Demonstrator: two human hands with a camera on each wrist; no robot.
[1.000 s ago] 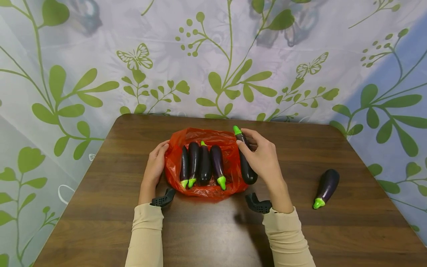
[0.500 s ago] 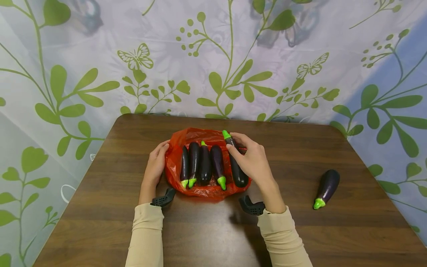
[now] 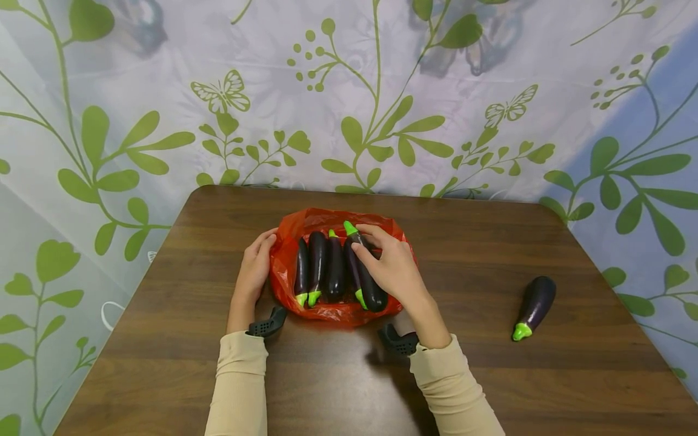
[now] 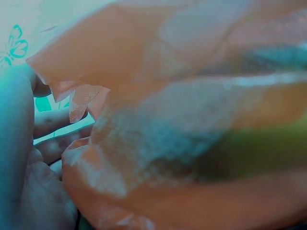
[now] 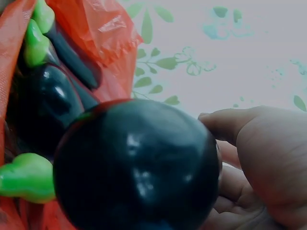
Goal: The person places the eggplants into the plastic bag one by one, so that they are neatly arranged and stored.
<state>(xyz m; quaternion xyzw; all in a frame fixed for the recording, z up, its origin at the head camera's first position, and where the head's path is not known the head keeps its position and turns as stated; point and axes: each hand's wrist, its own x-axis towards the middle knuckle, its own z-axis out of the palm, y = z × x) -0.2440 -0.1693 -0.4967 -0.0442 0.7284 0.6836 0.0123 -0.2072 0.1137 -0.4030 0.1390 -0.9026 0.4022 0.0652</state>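
My right hand (image 3: pixel 397 269) pinches an eggplant (image 3: pixel 374 295) near its green stem end, tilted over the right part of a red plastic bag (image 3: pixel 289 233). In the right wrist view its rounded dark end (image 5: pixel 136 163) fills the middle, beside my thumb and fingers. It partly covers another eggplant (image 3: pixel 351 266) in the bag. Several more eggplants (image 3: pixel 317 260) lie side by side there, with green stems pointing different ways. My left hand (image 3: pixel 253 266) holds the bag's left rim; in the left wrist view the crumpled film (image 4: pixel 124 52) hides part of the fingers.
On the right of the brown wooden table (image 3: pixel 463 387) lies a single eggplant (image 3: pixel 536 306), apart from the bag. A curtain (image 3: pixel 382 79) patterned with green leaves and butterflies hangs behind the table's far edge. Each wrist wears a black mount (image 3: pixel 267 324).
My right hand has carried its eggplant leftward, from the bag's right rim to over the eggplants inside. The left hand, bag and lone eggplant have stayed in place.
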